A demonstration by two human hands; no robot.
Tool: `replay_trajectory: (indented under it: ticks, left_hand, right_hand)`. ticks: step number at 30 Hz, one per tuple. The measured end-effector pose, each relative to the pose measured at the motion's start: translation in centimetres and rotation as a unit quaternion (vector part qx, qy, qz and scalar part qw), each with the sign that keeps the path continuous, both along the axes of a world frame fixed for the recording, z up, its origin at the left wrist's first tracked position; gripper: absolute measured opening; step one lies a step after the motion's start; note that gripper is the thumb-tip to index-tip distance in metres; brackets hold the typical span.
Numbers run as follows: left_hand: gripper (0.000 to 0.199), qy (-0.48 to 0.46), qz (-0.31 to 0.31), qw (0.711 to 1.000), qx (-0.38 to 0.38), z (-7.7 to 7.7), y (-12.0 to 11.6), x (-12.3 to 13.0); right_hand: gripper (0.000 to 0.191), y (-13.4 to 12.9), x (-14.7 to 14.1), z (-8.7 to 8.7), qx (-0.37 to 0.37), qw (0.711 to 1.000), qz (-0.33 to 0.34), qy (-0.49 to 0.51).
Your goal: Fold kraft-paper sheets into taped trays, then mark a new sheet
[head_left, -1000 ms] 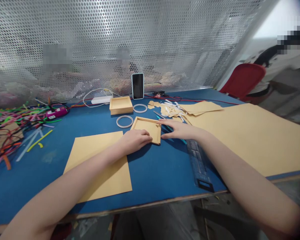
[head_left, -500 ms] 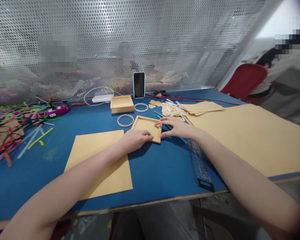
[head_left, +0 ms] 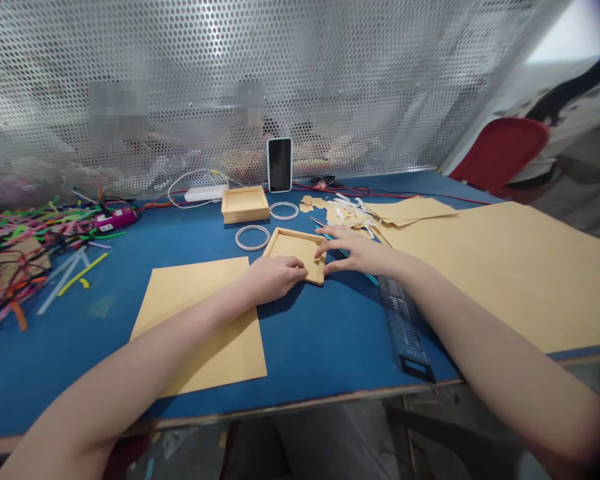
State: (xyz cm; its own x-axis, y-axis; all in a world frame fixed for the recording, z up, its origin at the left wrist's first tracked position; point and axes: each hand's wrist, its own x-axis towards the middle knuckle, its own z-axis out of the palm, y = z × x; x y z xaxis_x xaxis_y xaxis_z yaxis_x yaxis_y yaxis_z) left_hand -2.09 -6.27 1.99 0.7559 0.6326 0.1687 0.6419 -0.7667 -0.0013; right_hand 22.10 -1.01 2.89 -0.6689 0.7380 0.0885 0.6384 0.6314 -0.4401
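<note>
A shallow tan cardboard tray with low upright walls lies at an angle on the blue table. My left hand is closed on its near wall, fingers curled over the edge. At the right wall is my right hand, thumb outside and a finger inside, with the wall between them; another finger reaches out past the far right corner. Under my left forearm lies a flat tan card sheet. Two rolls of narrow tape, a nearer roll and a farther roll, lie beyond the tray.
Stacked trays and a propped phone stand at the back. Paper scraps and a blue pen-like tool lie near my right hand. A clear ruler and large card sheets are right; colourful strips left.
The view has shifted slightly. My right hand's fingers are a little more spread at the tray's right wall. My left hand stays on the near wall.
</note>
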Motion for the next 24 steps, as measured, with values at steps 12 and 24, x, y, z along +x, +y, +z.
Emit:
replay_trajectory:
  ticks: [12, 24]
  left_hand:
    - [0.023, -0.028, 0.012, 0.999, 0.011, -0.76, 0.15, 0.0]
    - [0.024, -0.044, -0.011, 0.999, 0.009, -0.9, 0.12, 0.12]
  right_hand:
    - [0.03, -0.38, -0.53, 0.26, -0.132, 0.982, 0.105, 0.08]
    - [0.033, -0.36, -0.7, -0.2, -0.097, 0.986, 0.116, 0.072]
